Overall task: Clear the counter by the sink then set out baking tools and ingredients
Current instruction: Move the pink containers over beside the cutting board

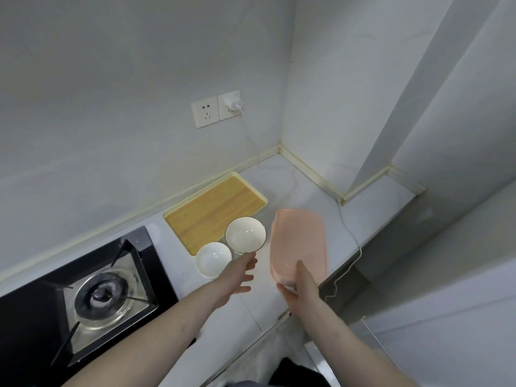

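Both forearms reach in from the bottom edge. Right hand (300,286) grips the near end of a pink tray (297,241), thumb on top and fingers curled under the rim, holding it tilted with its far end out over the table (312,196); whether that far end touches the surface cannot be told. Left hand (240,275) is released, fingers spread and relaxed, grasping nothing, its fingertips just beside the near rim of the dark-rimmed bowl (245,234).

That bowl stands partly on the corner of a yellow tray (215,210) with a wood-look base, which lies along the back wall. A plain white bowl (213,259) sits on the table touching or nearly touching it, to the left. Further left is the stove (83,291), with its burner grate. A white cable (350,236) runs from a plug (233,100) in the wall socket (206,111) across the corner and over the front edge.

My reading: this is the setting-out step, with the pink tray being placed or repositioned to the right of the bowls. The sink is not in view. Next the tray needs lowering flat onto the bare patch between the bowls and the cable, keeping its edge off the dark-rimmed bowl and its far end off the cable; the free left hand is well placed to steady or shift the bowl
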